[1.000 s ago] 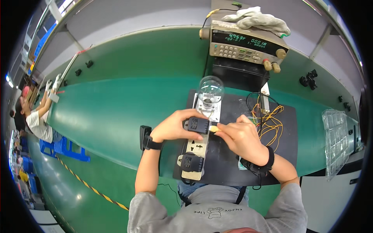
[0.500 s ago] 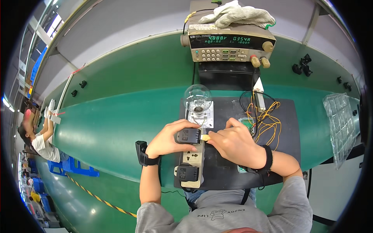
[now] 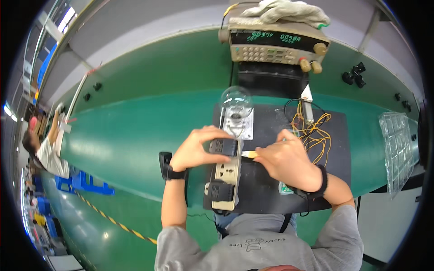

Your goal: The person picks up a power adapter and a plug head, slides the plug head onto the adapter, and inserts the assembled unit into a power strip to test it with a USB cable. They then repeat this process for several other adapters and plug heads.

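Observation:
My left hand (image 3: pixel 199 147) has its thumb and fingers closed around a black power adapter (image 3: pixel 223 147), which sits at the far end of a beige power strip (image 3: pixel 229 170). My right hand (image 3: pixel 285 160) pinches a yellowish USB plug (image 3: pixel 251 154). Its silvery tip points left at the adapter's right face, with most of the tip showing; whether the end still touches the port I cannot tell. A second black adapter (image 3: pixel 220 191) is on the strip's near end. Just past the strip stands a clear glass bulb (image 3: pixel 236 100) on a white square base (image 3: pixel 247 128).
A bench power supply (image 3: pixel 275 43) with a lit display rests on a black box (image 3: pixel 271 77), white gloves (image 3: pixel 287 11) on top. Tangled yellow wires (image 3: pixel 318 135) lie right of a dark mat (image 3: pixel 266 194). Farther right is a clear plastic tray (image 3: pixel 398 153). Another person (image 3: pixel 49 151) sits far left.
My right hand has drawn the USB plug rightward, away from the adapter, baring its metal tip. The left hand keeps its hold. The power supply's readings have changed. The whole view has shifted slightly.

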A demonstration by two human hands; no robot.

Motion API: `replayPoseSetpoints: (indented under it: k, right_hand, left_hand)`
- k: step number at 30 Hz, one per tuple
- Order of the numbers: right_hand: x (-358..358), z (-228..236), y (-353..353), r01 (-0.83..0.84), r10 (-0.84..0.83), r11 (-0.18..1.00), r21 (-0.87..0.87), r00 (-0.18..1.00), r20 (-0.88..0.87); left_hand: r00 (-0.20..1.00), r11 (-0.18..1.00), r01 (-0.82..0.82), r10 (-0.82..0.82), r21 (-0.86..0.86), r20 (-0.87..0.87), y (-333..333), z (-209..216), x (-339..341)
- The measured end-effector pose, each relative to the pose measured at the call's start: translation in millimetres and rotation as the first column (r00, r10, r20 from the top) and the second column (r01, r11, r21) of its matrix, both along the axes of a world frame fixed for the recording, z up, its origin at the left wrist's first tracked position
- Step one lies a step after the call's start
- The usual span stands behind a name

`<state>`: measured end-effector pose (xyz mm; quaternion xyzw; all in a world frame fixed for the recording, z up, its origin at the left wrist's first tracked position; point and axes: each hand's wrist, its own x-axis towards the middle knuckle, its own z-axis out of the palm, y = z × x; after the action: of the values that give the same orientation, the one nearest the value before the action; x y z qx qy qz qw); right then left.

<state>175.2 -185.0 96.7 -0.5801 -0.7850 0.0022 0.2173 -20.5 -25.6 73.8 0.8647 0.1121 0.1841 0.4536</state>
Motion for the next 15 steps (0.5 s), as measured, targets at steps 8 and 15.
replayPoseSetpoints:
  k: [8, 15]
  right_hand:
    - [-23.5, -18.0, -53.2, -0.116, 0.105, 0.991, -0.065, 0.983, -0.15]
    - [-47.0, -14.2, -55.5, -0.045, 0.056, 0.997, 0.055, 0.971, -0.232]
  left_hand:
    - [0.596, 0.823, 0.206, 0.323, -0.529, 0.735, 18.4, -17.6, -23.3]
    - [0.595, 0.624, -0.621, 0.769, -0.475, 0.233, 35.2, -44.9, -2.0]
